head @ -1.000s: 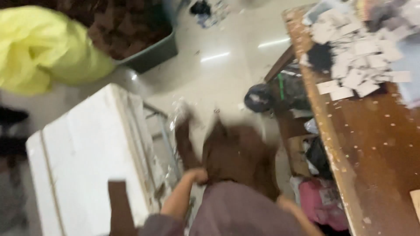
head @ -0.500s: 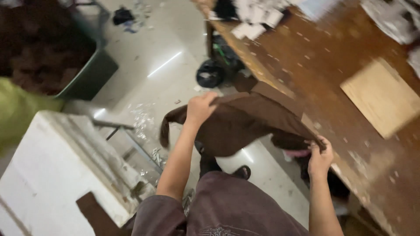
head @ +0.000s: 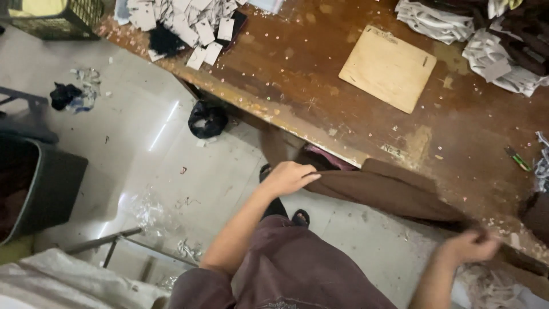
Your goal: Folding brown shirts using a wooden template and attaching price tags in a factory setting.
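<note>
Both hands, left hand (head: 287, 177) and right hand (head: 468, 247), now stretch brown cloth (head: 389, 191) onto table (head: 297, 74).

Free room: bare wood of the worktable (head: 320, 74) between the plywood board (head: 389, 67) and the paper tags (head: 189, 28); my hands pass there. Obstacles: white cloth heaps (head: 486, 34) at the far right corner; brown cloth (head: 389, 191) draped over the table edge; dark bin (head: 40, 183) on the floor to my left.
</note>
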